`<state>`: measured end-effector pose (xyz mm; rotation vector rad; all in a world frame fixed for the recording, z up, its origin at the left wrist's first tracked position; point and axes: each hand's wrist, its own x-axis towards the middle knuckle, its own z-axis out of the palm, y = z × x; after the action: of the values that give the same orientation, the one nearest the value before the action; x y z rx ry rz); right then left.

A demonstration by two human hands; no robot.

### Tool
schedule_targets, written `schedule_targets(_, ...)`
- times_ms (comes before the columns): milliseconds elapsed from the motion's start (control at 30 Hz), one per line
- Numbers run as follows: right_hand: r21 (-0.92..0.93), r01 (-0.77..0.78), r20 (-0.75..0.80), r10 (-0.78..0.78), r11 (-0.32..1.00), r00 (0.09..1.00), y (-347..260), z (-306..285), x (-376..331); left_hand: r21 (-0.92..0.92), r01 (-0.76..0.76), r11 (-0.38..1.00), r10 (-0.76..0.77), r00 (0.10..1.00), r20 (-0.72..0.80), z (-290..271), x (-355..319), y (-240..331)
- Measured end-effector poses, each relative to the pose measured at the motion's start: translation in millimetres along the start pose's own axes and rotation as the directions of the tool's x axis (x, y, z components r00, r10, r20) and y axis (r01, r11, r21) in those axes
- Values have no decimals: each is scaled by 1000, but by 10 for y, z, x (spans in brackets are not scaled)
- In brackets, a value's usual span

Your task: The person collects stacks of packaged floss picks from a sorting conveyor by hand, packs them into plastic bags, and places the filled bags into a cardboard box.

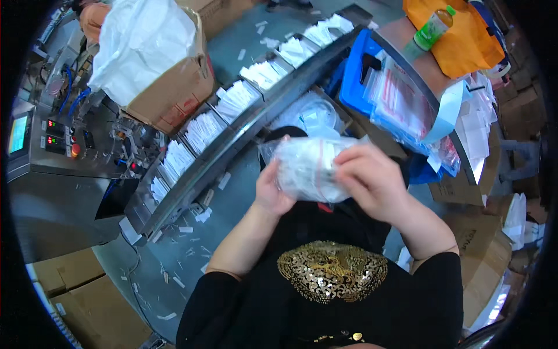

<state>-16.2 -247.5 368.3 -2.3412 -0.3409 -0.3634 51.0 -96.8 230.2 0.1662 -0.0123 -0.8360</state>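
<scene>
In front of my chest I hold a clear plastic bag [305, 171], filled with white contents I cannot make out and marked by a reddish line. My left hand [274, 187] grips its left end, thumb on the near face. At the other end, my right hand [372, 179] closes its fingers on the bag's right side; the fingertips are slightly blurred. Beyond the bag sits a clear plastic-wrapped bundle [317, 113], partly covered by it.
A slanting metal conveyor [250, 125] carries compartments of white paper packets [235, 99]. Left stand a machine with a screen [18, 135] and a lined carton [174, 96]. On the right are a blue bin [354, 75] of printed plastic bags, a green-labelled bottle [433, 30] and an orange bag [471, 43].
</scene>
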Motion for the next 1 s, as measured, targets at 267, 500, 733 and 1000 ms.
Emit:
schedule_targets(267, -76, 96, 178, -82, 992, 981, -43, 167, 187, 97, -42, 994, 46, 998, -40, -242, -203, 88)
schedule_targets(500, -189, 138, 229, -93, 972, 969, 201, 417, 116, -116, 76, 990, -61, 990, 125, -433, -166, -25)
schedule_targets(733, 80, 102, 238, -118, 992, 964, 284, 544, 122, -31, -40, 999, 35, 990, -140, -536, -225, 52)
schedule_targets(1000, -126, 231, 129, -215, 965, 968, 375, 449, 156, -53, 16, 998, -24, 985, -172, -557, -182, -7)
